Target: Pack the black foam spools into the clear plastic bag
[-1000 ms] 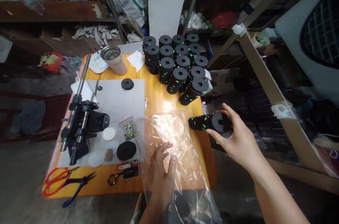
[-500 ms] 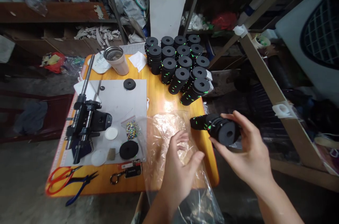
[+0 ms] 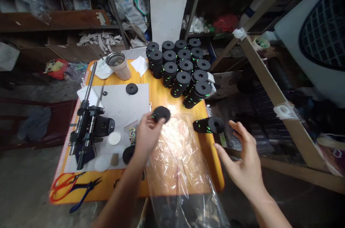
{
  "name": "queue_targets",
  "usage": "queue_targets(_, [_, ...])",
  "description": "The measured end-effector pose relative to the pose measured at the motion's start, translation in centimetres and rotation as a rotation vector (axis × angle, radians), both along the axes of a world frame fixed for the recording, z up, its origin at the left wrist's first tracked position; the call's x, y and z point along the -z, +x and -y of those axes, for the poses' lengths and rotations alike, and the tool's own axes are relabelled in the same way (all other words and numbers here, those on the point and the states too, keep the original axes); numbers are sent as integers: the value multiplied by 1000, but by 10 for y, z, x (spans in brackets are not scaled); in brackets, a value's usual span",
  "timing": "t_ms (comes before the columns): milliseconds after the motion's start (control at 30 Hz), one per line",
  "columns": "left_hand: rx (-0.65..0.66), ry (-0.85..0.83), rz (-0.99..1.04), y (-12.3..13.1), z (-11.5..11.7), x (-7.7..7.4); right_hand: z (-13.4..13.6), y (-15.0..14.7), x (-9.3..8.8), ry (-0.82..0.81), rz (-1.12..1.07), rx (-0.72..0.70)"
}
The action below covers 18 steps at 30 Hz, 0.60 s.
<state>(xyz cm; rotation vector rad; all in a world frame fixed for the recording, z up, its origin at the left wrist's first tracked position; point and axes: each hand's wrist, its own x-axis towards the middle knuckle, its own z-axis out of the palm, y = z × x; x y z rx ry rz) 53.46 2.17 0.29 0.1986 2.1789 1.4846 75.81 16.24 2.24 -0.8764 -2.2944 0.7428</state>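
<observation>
My left hand [image 3: 147, 134] is raised over the orange table [image 3: 161, 98] and pinches a black foam disc [image 3: 161, 114] by its edge. My right hand [image 3: 244, 163] hovers open past the table's right edge, fingers spread, holding nothing. Just beyond its fingertips a short stack of black discs with green flecks [image 3: 208, 125] lies on its side at the table edge. A clear plastic bag [image 3: 180, 163] lies spread on the table between my hands and hangs over the near edge.
Several upright stacks of black discs [image 3: 183, 68] fill the back right of the table. A white mat [image 3: 121, 102] carries a black clamp tool [image 3: 90, 127], a loose disc [image 3: 132, 89], white caps and a bead bag. A metal cup [image 3: 118, 65], red scissors [image 3: 63, 186] and blue pliers are around it.
My right hand let go of the disc stack, which now lies on the table edge, and opened. My left hand rose from the bag and now holds a single black disc.
</observation>
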Motion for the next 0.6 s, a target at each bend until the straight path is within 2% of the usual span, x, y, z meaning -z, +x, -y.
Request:
queue_targets(67, [-111,-15,-132,-43,3,16,-8,7,15,-140,-74,126])
queue_targets(133, [-126,-172,-232,-78,5,30,-15,11,29,-275,-110,199])
queue_targets(200, [-107,-330,-276,-99,5,42,-18,9,36,-322,-92,208])
queue_targets(333, [-81,-408,-278,-109,4,58,-18,-4,38,-231,10,135])
queue_targets(400, [-86,-412,-291,-107,4,63,-18,-9,43,-261,37,145])
queue_targets(533, [-82,-391,-361,-107,4,67,-19,-11,77,-527,-36,222])
queue_targets(600, [-79,-380,-391,-107,5,67,-20,-10,99,-556,-32,209])
